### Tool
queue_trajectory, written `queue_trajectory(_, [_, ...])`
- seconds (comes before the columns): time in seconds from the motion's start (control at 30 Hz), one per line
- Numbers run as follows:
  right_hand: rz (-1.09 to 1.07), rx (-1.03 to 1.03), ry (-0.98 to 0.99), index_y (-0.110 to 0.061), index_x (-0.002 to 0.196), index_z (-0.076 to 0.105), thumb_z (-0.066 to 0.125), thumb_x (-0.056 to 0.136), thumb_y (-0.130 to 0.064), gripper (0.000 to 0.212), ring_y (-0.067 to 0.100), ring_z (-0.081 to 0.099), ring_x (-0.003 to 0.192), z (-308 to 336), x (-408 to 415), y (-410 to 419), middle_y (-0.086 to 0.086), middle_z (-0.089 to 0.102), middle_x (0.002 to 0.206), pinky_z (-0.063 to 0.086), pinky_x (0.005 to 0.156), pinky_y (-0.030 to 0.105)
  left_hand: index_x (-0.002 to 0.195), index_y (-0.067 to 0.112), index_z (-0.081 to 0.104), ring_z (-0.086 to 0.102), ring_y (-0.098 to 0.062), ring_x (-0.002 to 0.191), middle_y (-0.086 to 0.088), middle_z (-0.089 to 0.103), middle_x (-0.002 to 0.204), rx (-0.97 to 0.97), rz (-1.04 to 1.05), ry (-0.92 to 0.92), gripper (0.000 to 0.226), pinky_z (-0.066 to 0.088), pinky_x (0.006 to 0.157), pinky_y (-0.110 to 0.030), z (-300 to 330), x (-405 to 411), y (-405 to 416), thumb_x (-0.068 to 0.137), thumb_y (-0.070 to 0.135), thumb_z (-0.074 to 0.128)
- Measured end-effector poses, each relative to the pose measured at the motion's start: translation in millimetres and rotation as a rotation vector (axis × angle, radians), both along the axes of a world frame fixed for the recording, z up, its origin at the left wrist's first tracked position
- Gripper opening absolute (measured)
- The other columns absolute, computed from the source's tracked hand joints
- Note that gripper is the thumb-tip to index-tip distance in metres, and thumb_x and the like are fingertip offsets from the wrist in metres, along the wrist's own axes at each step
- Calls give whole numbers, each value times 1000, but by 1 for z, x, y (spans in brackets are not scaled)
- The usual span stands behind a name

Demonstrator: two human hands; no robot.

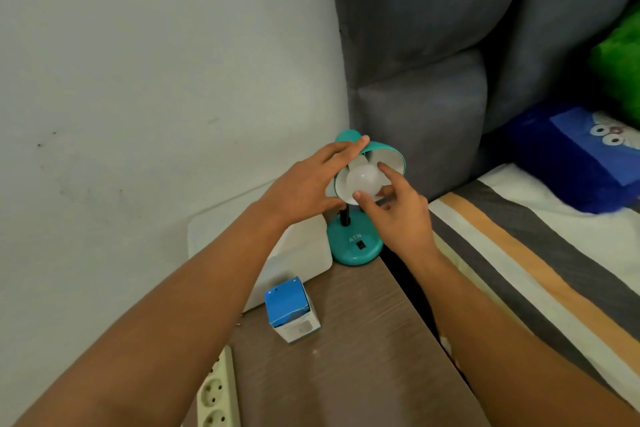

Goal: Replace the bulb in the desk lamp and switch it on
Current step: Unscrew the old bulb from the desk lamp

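Observation:
A small teal desk lamp point(355, 248) stands at the far end of a brown bedside table point(346, 357), its shade point(393, 158) tilted toward me. A white round bulb point(365, 178) sits inside the shade. My left hand point(308, 185) wraps the shade's left rim, fingers over the top. My right hand point(398, 211) has its fingertips around the bulb from the right and below. A black switch point(361, 245) shows on the lamp's base. A blue and white bulb box point(292, 310) stands on the table, nearer to me.
A white box point(304, 253) lies left of the lamp base. A cream power strip point(218, 392) hangs at the table's left edge. To the right is a bed with a striped sheet point(519, 253), a blue pillow point(571, 156) and a grey padded headboard point(433, 62).

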State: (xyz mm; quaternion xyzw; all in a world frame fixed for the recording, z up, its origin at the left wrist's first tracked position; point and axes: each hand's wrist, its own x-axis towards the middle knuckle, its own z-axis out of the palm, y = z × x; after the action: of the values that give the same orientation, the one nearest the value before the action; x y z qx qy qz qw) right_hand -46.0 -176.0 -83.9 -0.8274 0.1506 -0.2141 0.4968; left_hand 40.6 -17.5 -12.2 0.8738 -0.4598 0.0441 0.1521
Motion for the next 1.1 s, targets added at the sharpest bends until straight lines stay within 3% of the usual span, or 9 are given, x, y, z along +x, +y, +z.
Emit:
queue_trajectory(0.2, [-26,77,-30,-28,135,55,72,78,-59,67,7,65,93,8,4,5,-1,71,112,46,74,12,152,49,5,52,-28,128,-6,36,154,56,-2,-72,98,53,100,-45,-3,6,1,85,43,75])
queue_trajectory(0.37, [-20,-77,-65,-27,140,52,75,81,-45,66,20,65,101,4,5,6,5,64,121,55,85,32,154,41,15,49,-28,132,-7,39,153,35,8,-55,93,50,104,-43,-3,5,0,84,43,75])
queue_trajectory(0.5, [-38,-212,-63,-33,147,41,75,83,-39,72,19,61,102,6,0,8,6,54,122,55,87,35,154,41,16,50,-27,131,-6,38,154,16,8,-51,95,50,104,-42,-4,2,1,82,40,77])
queue_trajectory(0.6, [-51,-88,-41,-27,147,36,74,81,-47,79,17,57,110,9,-4,11,5,56,125,48,84,29,153,43,15,52,-26,129,-5,37,154,14,5,-52,95,51,103,-43,-4,2,1,82,39,78])
queue_trajectory(0.7, [-121,83,126,-16,134,52,62,79,-67,76,20,65,103,13,-1,12,2,68,106,49,77,27,153,45,15,51,-26,131,-4,38,154,10,13,-48,93,49,105,-43,-5,3,-1,83,39,76])
queue_trajectory(0.77, [-126,154,159,-12,123,63,56,80,-72,75,20,67,99,14,2,11,5,70,107,48,67,22,152,45,15,50,-27,133,-5,38,154,9,21,-51,93,48,105,-43,-6,3,-3,84,38,77])
queue_trajectory(0.87, [-137,204,129,-9,118,66,63,82,-64,66,15,66,89,19,5,9,5,72,104,37,55,12,153,44,16,50,-26,132,-4,37,155,18,33,-54,95,48,106,-43,-7,2,-5,83,34,79])
queue_trajectory(0.97, [-152,145,86,-13,120,61,74,77,-55,61,14,64,87,24,2,7,3,69,102,39,57,15,153,44,15,50,-26,132,-4,37,155,15,37,-46,97,49,105,-43,-8,3,-4,82,33,80])
queue_trajectory(1.1, [-143,45,11,-25,121,54,84,70,-43,61,15,60,95,22,1,10,-3,53,113,38,62,11,153,46,13,51,-26,131,-4,37,154,16,26,-56,98,50,104,-43,-8,1,-4,82,35,80])
